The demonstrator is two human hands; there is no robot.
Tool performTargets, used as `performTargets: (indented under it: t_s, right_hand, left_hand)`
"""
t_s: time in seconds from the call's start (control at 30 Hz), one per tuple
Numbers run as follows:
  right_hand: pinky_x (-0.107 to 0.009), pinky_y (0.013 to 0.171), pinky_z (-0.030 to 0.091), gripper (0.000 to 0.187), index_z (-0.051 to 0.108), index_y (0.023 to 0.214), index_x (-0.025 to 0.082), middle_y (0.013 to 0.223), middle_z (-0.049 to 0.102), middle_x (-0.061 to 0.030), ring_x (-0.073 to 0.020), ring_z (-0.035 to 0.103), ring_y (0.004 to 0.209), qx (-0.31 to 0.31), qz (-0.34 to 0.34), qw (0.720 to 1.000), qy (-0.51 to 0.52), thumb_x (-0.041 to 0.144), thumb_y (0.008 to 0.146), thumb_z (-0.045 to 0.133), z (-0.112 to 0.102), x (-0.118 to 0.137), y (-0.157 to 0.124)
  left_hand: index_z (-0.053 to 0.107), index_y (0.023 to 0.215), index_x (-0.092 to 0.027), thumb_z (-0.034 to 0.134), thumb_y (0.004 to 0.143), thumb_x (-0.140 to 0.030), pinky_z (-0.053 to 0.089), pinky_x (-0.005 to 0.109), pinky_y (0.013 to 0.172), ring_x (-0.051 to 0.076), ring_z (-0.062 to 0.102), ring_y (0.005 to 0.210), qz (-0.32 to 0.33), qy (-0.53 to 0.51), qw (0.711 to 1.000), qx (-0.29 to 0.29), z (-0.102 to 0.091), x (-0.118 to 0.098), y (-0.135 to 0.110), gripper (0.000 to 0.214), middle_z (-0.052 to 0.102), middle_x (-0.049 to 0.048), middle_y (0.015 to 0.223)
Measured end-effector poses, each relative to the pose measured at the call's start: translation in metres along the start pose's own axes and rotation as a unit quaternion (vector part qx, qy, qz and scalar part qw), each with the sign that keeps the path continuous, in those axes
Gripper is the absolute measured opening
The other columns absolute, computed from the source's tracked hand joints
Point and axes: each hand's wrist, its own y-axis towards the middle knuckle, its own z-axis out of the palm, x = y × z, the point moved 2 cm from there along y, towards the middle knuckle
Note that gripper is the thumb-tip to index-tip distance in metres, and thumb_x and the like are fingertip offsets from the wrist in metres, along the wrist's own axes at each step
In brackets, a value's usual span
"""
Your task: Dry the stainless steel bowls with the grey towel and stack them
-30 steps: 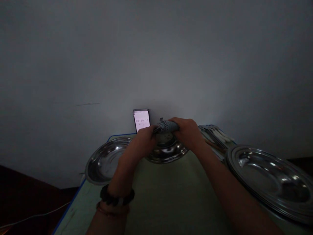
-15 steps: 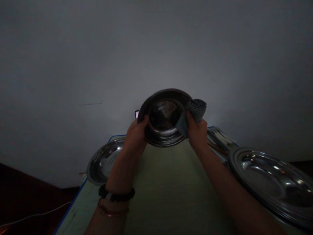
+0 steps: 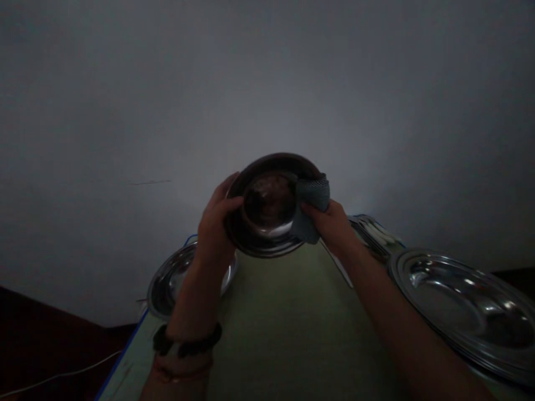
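Note:
A shiny metal basin (image 3: 270, 203) is held up above the table, tilted so its inside faces me. My left hand (image 3: 217, 223) grips its left rim, thumb on the inner side and fingers behind. My right hand (image 3: 328, 223) is closed on a grey-blue cloth (image 3: 312, 195), which lies folded over the basin's right rim and against its inner wall. The right fingers behind the rim are hidden.
On the green table (image 3: 284, 328), another metal basin (image 3: 167, 278) stands at the left, partly behind my left arm. A stack of metal basins (image 3: 463, 306) sits at the right. Pale-handled utensils (image 3: 376, 231) lie behind it. A wall (image 3: 267, 83) rises at the back.
The basin and both hands have shifted a little to the left. The cloth has moved inward over the basin's right side, and my left hand's fingers have spread behind the rim.

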Motion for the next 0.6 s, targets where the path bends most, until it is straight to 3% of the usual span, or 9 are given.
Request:
performTargets:
  t_s: [0.1, 0.23, 0.4, 0.47, 0.6]
  right_hand:
    - [-0.031, 0.060, 0.047, 0.021, 0.068, 0.077, 0.015, 0.073, 0.069, -0.0039, -0.0198, 0.061, 0.070, 0.051, -0.076, 0.983, -0.161, 0.033, 0.068, 0.069, -0.012, 0.023, 0.000]
    - [-0.027, 0.059, 0.041, 0.015, 0.070, 0.080, 0.015, 0.068, 0.067, -0.0020, -0.0168, 0.059, 0.064, 0.055, -0.170, 0.932, -0.314, 0.028, 0.073, 0.065, -0.014, 0.053, -0.010]
    - [-0.026, 0.054, 0.035, 0.013, 0.070, 0.074, 0.017, 0.061, 0.064, -0.0017, -0.0154, 0.054, 0.056, -0.010, -0.234, 0.884, -0.405, 0.029, 0.072, 0.067, -0.013, 0.069, -0.017]
    - [-0.026, 0.053, 0.034, 0.011, 0.069, 0.072, 0.018, 0.058, 0.062, -0.0002, -0.0143, 0.052, 0.054, -0.019, -0.246, 0.886, -0.393, 0.029, 0.071, 0.068, -0.013, 0.068, -0.017]
    - [-0.025, 0.055, 0.039, 0.012, 0.070, 0.077, 0.018, 0.061, 0.064, 0.0015, -0.0137, 0.055, 0.058, -0.015, -0.240, 0.918, -0.314, 0.028, 0.072, 0.067, -0.013, 0.058, -0.014]
  left_hand:
    - [0.066, 0.109, -0.022, 0.063, 0.078, -0.026, 0.052, 0.036, 0.082, 0.023, 0.065, 0.092, -0.053, 0.128, 0.982, 0.130, -0.005, -0.020, -0.002, 0.032, 0.071, 0.0041, 0.102]
    - [0.063, 0.111, -0.017, 0.058, 0.085, -0.037, 0.048, 0.039, 0.087, 0.023, 0.062, 0.094, -0.017, 0.280, 0.937, 0.208, 0.003, -0.025, -0.009, 0.034, 0.068, 0.0072, 0.101]
    - [0.064, 0.115, -0.020, 0.052, 0.089, -0.042, 0.047, 0.036, 0.089, 0.023, 0.063, 0.096, -0.014, 0.220, 0.947, 0.232, 0.012, -0.021, -0.013, 0.036, 0.070, 0.0061, 0.101]
    - [0.067, 0.113, -0.022, 0.053, 0.089, -0.043, 0.046, 0.035, 0.093, 0.024, 0.063, 0.101, -0.018, 0.173, 0.958, 0.228, 0.013, -0.020, -0.013, 0.035, 0.071, 0.0063, 0.103]
    - [0.070, 0.112, -0.022, 0.060, 0.083, -0.046, 0.042, 0.037, 0.101, 0.027, 0.058, 0.114, -0.059, 0.073, 0.976, 0.195, 0.010, -0.015, -0.011, 0.038, 0.071, 0.0085, 0.104]
